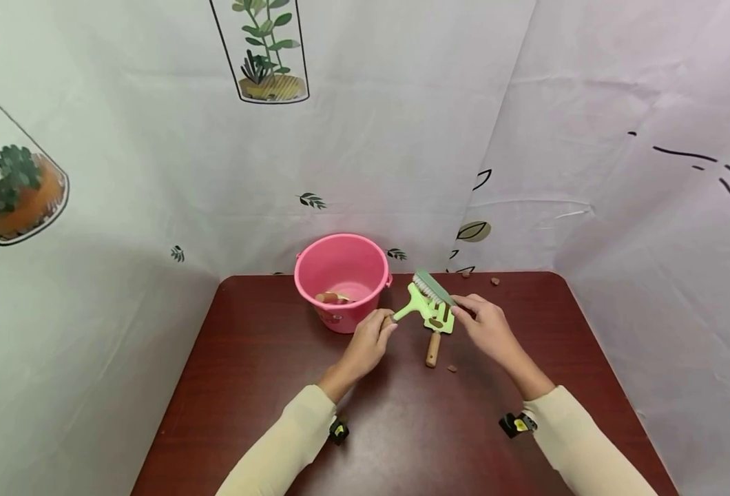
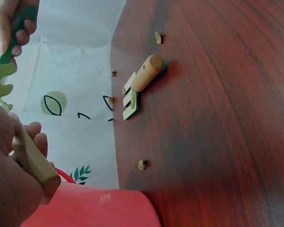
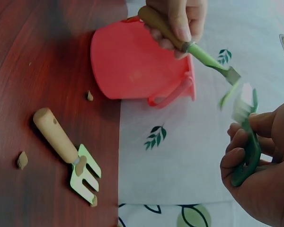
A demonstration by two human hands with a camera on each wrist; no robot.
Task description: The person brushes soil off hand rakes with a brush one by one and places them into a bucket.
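My left hand (image 1: 368, 341) grips the wooden handle (image 2: 34, 158) of a small light-green garden rake (image 1: 412, 304), its pronged head raised above the table. In my right hand (image 1: 487, 329) is a green scrubbing brush (image 1: 434, 286) with white bristles, held by its handle (image 3: 252, 153). The bristles are up against the rake's head; blur in the right wrist view hides whether they touch. Below both lies a light-green hand fork (image 3: 85, 176) with a wooden handle (image 1: 433, 350), brown lumps on its tines.
A pink bucket (image 1: 343, 321) stands left of the fork, near the table's back edge. Inside it lies a wooden-handled tool (image 1: 328, 297), partly hidden. Small brown lumps (image 1: 452, 368) are scattered on the dark red table (image 1: 266, 386). A printed cloth (image 1: 390, 151) hangs behind.
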